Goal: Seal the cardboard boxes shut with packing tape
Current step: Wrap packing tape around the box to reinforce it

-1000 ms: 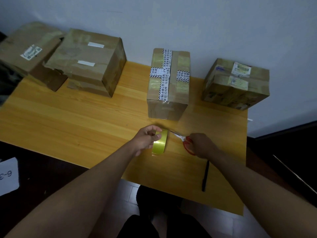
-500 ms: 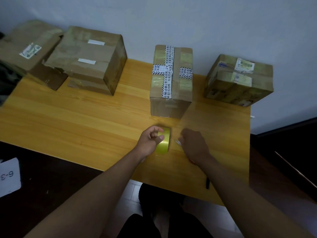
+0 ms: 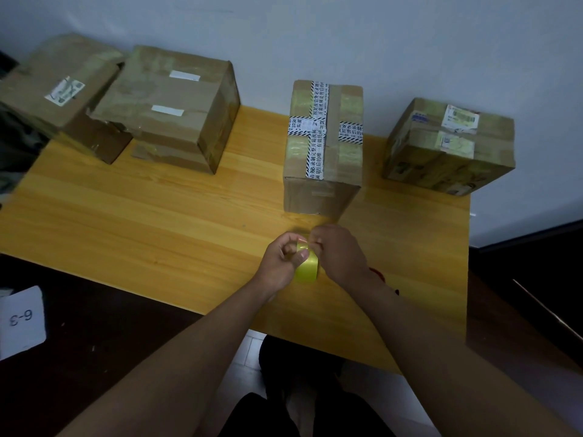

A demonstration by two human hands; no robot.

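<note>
The yellow wooden table carries 4 cardboard boxes along its far edge. Taking the box with printed black-and-white tape as landmark, 2 larger boxes sit well to its left and 1 labelled box to its right. Just in front of that landmark box, the left hand has a closed grip on the roll of yellowish packing tape, standing on edge. The right hand, which held scissors a second ago, has set them down; a red handle peeks behind its wrist. Its fingertips now pinch at the roll's top, probably picking loose the tape end, so another strip looks imminent.
</note>
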